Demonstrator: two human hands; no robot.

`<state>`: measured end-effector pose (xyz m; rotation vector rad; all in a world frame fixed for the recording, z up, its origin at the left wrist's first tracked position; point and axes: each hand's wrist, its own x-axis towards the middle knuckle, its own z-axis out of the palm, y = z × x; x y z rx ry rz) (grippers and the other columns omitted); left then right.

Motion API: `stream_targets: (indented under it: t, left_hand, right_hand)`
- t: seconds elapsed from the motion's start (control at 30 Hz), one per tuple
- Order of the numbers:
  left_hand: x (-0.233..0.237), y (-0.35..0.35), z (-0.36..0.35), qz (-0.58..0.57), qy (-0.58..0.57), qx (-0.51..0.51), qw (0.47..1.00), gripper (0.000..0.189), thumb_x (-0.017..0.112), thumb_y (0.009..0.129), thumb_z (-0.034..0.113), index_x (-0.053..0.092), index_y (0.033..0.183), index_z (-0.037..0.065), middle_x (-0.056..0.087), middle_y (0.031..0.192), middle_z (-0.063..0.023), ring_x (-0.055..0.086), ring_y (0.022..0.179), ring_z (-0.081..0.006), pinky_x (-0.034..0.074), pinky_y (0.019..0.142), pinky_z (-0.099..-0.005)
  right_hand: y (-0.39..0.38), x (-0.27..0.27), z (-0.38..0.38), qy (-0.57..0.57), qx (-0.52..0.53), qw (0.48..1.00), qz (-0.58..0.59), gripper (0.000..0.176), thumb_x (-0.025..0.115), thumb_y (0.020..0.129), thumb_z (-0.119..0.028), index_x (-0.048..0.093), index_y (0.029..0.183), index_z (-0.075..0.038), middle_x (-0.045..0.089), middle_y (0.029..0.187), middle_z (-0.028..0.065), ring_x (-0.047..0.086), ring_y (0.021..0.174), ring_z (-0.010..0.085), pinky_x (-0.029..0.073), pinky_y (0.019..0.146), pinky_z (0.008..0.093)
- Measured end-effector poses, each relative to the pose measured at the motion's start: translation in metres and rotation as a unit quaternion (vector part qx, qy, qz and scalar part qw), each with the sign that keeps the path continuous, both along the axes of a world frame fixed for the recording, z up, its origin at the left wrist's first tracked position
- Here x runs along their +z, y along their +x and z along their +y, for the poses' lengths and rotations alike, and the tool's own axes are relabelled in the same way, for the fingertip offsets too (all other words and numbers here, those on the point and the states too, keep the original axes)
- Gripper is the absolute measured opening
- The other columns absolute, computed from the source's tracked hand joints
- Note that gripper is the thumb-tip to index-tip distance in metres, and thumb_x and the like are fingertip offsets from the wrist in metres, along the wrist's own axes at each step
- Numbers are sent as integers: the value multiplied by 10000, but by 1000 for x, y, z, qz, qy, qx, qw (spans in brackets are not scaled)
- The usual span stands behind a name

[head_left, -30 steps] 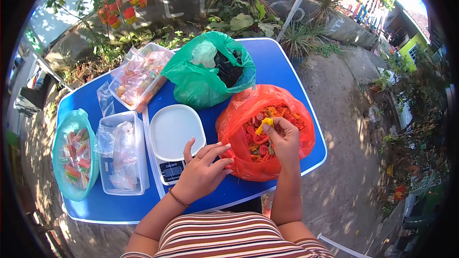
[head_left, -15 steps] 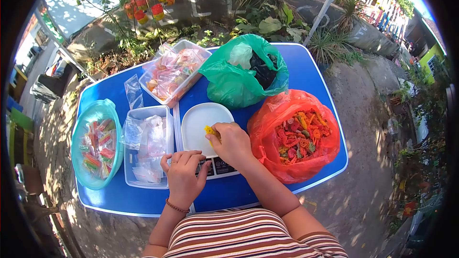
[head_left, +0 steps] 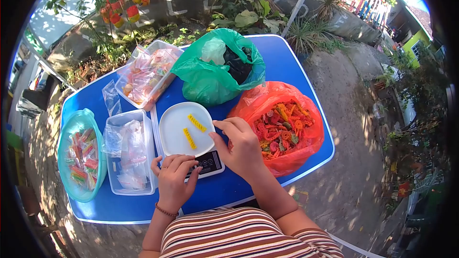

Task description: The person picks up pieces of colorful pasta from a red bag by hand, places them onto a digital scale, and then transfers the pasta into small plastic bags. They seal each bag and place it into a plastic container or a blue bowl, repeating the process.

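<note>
Two yellow spiral-shaped pieces, an upper one (head_left: 196,123) and a lower one (head_left: 190,138), lie apart on a white square plate (head_left: 171,125). The plate sits on a digital kitchen scale (head_left: 211,163) whose dark panel faces me. Just right of the plate is my right hand (head_left: 240,144), empty, with thumb and fingers apart. My left hand (head_left: 175,177) rests by the scale's front left corner, fingers spread and holding nothing. Beyond my right hand, a red plastic bag (head_left: 301,155) stands open, full of red, orange, yellow and green pieces (head_left: 286,125).
A green plastic bag (head_left: 205,86) stands behind the scale. To the left are a clear tub of plastic bags (head_left: 130,153), a tub of packed pieces (head_left: 148,74) and a turquoise basket (head_left: 64,162) with filled packets. All stand on a blue table (head_left: 296,67).
My right hand has let go of a yellow piece and moved right, off the plate. Two yellow pieces now show on the plate. The whole view has shifted slightly.
</note>
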<state>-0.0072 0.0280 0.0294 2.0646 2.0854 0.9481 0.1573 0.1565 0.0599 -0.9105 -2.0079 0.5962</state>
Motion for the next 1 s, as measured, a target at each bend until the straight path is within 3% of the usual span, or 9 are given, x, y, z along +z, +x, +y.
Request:
stream_targets:
  t: [0.07,0.13,0.3,0.53,0.63,0.83,1.0]
  left_hand:
    - [-1,4,3,-4,5,-25,1000,137,815,834,180,744,948,152,742,1073,30,644,1074,-180,251,1098,-487]
    - [-1,10,7,-4,8,-51,999,145,820,832,181,746,954,155,743,1084,36,643,1088,-172,233,1121,-497]
    - [-1,26,18,-23,-1,-120,993,160,825,828,180,756,972,171,744,1109,43,644,1116,-167,215,1135,-515]
    - [1,36,21,-18,-8,-139,990,162,835,821,189,767,968,190,743,1111,49,645,1127,-166,207,1139,-529]
    - [0,36,20,-14,-11,-137,990,163,837,820,192,767,967,192,742,1109,51,644,1130,-165,206,1140,-532]
    - [1,37,18,-14,-16,-141,990,158,835,820,186,762,960,194,743,1107,51,642,1135,-166,206,1139,-536]
    - [-1,36,17,-12,-11,-148,989,172,838,816,182,757,967,192,741,1117,49,643,1141,-171,225,1132,-535]
  right_hand:
    - [30,-1,8,45,-61,997,-13,173,736,872,-39,734,1034,23,703,948,165,694,853,315,562,750,384]
    - [66,-4,18,-14,-120,991,-51,157,677,888,-29,712,1034,17,688,954,174,665,950,365,540,838,436]
    - [140,-25,40,-98,-227,957,-155,207,674,870,-30,696,1071,11,682,1046,208,661,984,406,540,889,447]
    - [137,-29,21,-45,-191,942,-272,341,747,823,-131,729,1163,-104,574,1398,153,520,1283,378,425,1044,530]
    - [135,-29,13,-54,-155,944,-286,313,776,793,-145,756,1105,-144,520,1463,141,480,1316,376,416,1044,533]
    - [149,-26,17,-64,-163,951,-254,268,825,740,-110,787,1004,-140,614,1371,107,541,1245,347,412,1076,491]
    - [143,-13,14,-49,-156,960,-226,232,777,769,-45,783,996,-91,655,1301,100,567,1193,335,445,1045,460]
